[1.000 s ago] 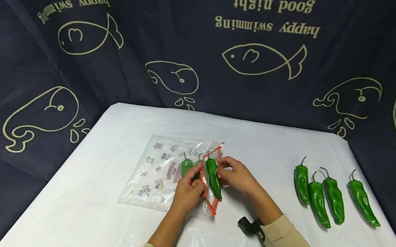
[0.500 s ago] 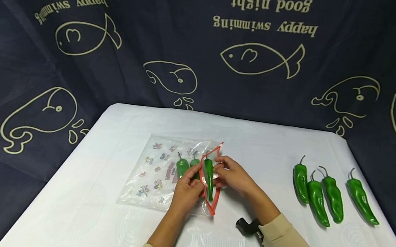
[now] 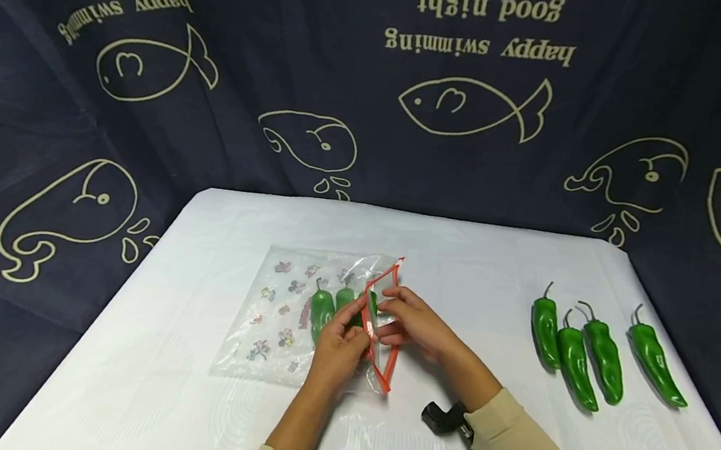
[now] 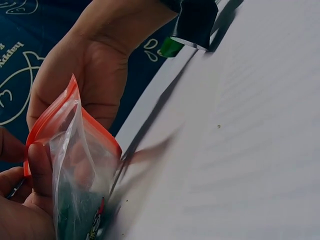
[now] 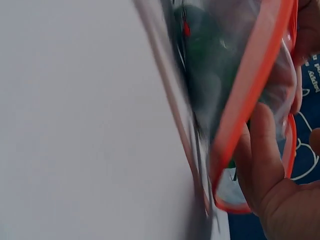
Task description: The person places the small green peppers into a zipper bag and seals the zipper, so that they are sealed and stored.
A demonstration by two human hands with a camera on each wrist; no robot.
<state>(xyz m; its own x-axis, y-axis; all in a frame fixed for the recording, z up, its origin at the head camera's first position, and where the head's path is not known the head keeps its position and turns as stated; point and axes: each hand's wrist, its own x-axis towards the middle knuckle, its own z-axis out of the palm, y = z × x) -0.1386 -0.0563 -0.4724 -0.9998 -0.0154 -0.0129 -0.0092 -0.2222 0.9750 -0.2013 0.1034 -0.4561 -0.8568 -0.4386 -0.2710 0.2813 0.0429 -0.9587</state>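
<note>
A clear zip bag [image 3: 264, 318] with cartoon prints and a red zip edge lies on the table, its mouth spread toward the right. Two green chili peppers [image 3: 321, 312] show through the plastic, and a further green pepper [image 3: 373, 301] is just inside the mouth, partly hidden. My left hand [image 3: 341, 343] pinches the near red edge [image 4: 47, 125] between thumb and fingers. My right hand [image 3: 418, 326] is at the opening; in the right wrist view its straight fingers [image 5: 265, 145] reach inside, with the thumb apart. Whether they touch the pepper is hard to tell.
Several green peppers [image 3: 578, 368] with thin stems lie on the right side of the white table [image 3: 136, 347]. A dark blue cloth [image 3: 331, 26] with fish and whale drawings hangs behind and at both sides.
The pepper at the mouth has gone left into the bag, and the right hand's fingers have followed and come off it or loosened. The peppers inside have shifted left. The left hand keeps its grip.
</note>
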